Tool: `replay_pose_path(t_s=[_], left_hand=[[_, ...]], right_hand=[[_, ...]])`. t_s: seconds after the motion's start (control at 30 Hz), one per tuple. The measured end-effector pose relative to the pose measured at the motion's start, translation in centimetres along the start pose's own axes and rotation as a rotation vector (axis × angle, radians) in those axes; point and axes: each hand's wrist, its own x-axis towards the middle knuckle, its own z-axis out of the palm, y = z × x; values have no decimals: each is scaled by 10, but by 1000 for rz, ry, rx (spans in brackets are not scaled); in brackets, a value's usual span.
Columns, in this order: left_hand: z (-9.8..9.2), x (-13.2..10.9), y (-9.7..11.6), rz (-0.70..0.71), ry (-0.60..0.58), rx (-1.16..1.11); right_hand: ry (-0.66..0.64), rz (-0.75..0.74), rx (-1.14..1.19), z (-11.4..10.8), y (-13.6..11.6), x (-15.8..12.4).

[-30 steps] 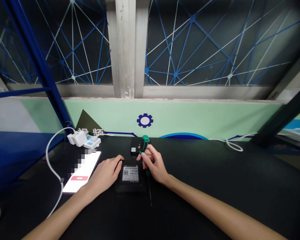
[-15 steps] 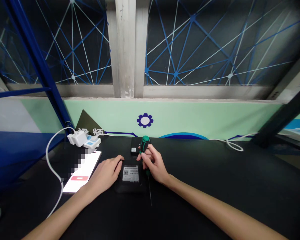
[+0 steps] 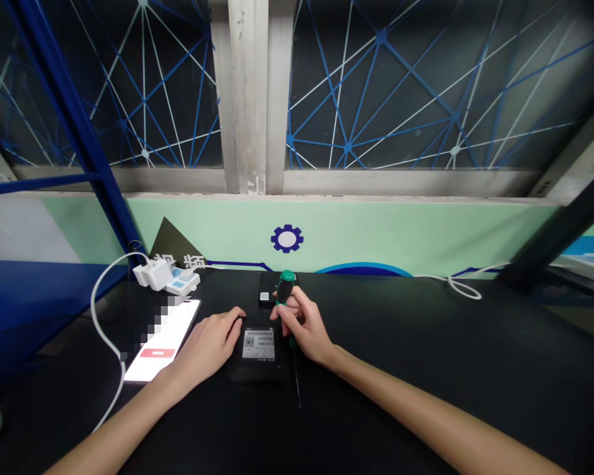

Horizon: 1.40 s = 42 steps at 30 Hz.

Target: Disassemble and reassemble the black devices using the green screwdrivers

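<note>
My right hand [image 3: 307,323] pinches the green and black handle of a screwdriver [image 3: 286,287], held nearly upright over the right far corner of a flat black device [image 3: 258,371] with a white label. Its tip is hidden behind my fingers. The fingers of my left hand [image 3: 215,336] are closed at the device's left far corner, thumb along its side. Under my right hand lies a second screwdriver [image 3: 297,379], its thin shaft pointing toward me. Behind the device sits a small black box [image 3: 266,285] with a white sticker, partly covered by the held screwdriver and my right hand.
A lit phone [image 3: 161,346] lies left of my left hand. Beyond it are a white plug adapter [image 3: 153,272] and power strip [image 3: 184,282], with a white cable [image 3: 96,310] curving toward me. Another white cable [image 3: 462,288] lies at the back right, below the windows.
The screwdriver's handle has turned and tipped slightly in my right hand. My left hand and the labelled device keep their places.
</note>
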Motion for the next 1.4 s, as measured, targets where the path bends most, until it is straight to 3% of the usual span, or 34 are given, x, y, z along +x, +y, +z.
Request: replay_pose_path(t_s=[0.37, 0.63, 1.4], left_hand=[[-1, 1, 1, 2, -3, 10], [-1, 0, 0, 4, -5, 21], [0, 0, -1, 1, -11, 5]], right_hand=[[24, 22, -21, 1, 4, 1], [-38, -17, -58, 0, -4, 0], [14, 49, 44, 2, 3, 2]])
